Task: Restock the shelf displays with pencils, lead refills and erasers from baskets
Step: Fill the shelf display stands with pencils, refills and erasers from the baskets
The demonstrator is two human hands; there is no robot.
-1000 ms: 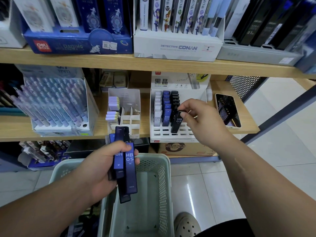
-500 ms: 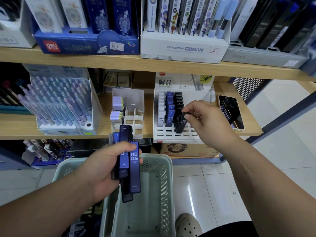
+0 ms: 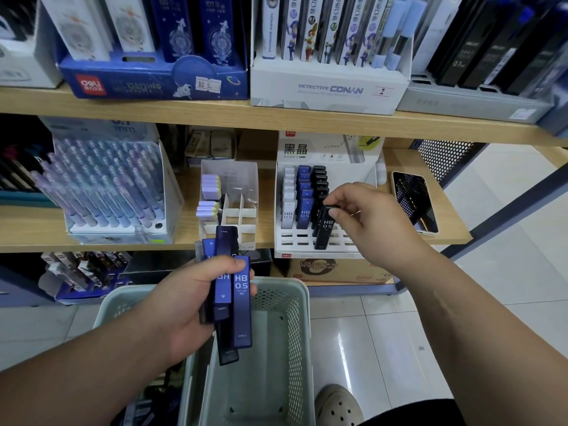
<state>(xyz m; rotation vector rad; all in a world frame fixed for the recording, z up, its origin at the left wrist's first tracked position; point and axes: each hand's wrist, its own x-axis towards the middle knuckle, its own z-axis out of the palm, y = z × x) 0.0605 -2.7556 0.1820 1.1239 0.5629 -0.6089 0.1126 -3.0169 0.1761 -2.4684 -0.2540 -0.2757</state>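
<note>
The right hand (image 3: 368, 222) pinches the top end of a black refill case (image 3: 323, 230) between the thumb and the fingertips. The lower end of the case is at a slot of the white display rack (image 3: 302, 252), in the front part, in line with the black row behind it. The case leans a little, and I cannot tell if its foot is already fully in the slot.

To do this step well, I think the hand should guide the foot straight down into the slot. The "HB 0.5" label should face the front like the neighbours. Let go only when the case stands by itself, so that the row behind is not pushed over.

The left hand (image 3: 187, 302) grips a bundle of blue and dark refill cases (image 3: 238, 299) above the green basket (image 3: 296, 305). One dark case hangs lower than the others, so a firm grip seems necessary. A phone (image 3: 415, 204) lies on the shelf just beside the rack.
</note>
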